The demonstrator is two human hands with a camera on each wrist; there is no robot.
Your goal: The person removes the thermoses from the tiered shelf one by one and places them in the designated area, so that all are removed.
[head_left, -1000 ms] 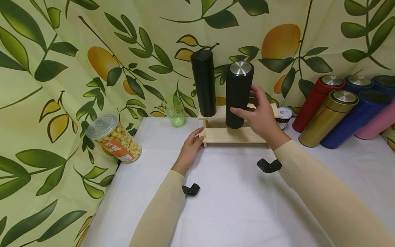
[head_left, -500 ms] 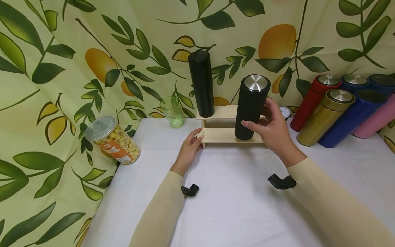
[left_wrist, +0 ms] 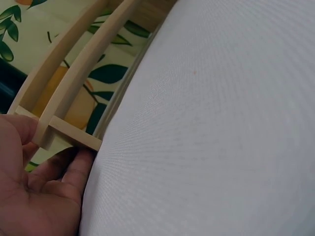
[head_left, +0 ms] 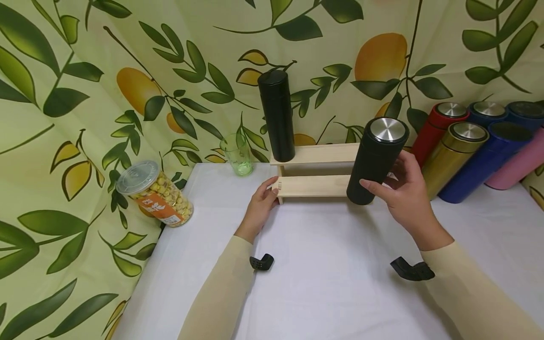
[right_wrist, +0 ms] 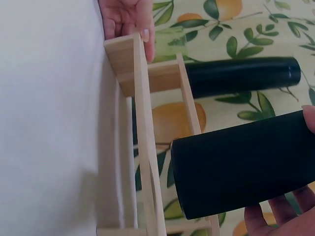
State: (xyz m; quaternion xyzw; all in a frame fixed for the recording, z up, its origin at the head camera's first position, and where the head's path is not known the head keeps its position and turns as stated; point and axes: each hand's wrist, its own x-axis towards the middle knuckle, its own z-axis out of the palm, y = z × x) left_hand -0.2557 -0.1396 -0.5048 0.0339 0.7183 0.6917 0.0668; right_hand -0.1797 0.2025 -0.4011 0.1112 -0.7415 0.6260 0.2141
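Observation:
My right hand (head_left: 405, 200) grips a black thermos (head_left: 376, 160) with a silver lid, thumb at the front and fingers round the far side. The thermos leans slightly, its base over the right end of the lower step of a two-tier wooden rack (head_left: 314, 185). A gap shows between base and step in the right wrist view, where the thermos (right_wrist: 246, 162) lies across the picture. My left hand (head_left: 261, 205) holds the rack's left end, with the thumb over the lower step in the left wrist view. A second black thermos (head_left: 276, 115) stands on the upper step's left end.
To the right stand several thermoses: red (head_left: 437, 132), gold (head_left: 456, 156), blue (head_left: 486, 160) and pink (head_left: 518, 160). A green glass (head_left: 238, 156) is left of the rack. A snack jar (head_left: 157, 193) stands farther left on the white cloth, by the patterned curtain.
My right hand has carried the thermos to the right and nearer to me, from the rack's middle to its right end. The left hand stays at the rack's left end.

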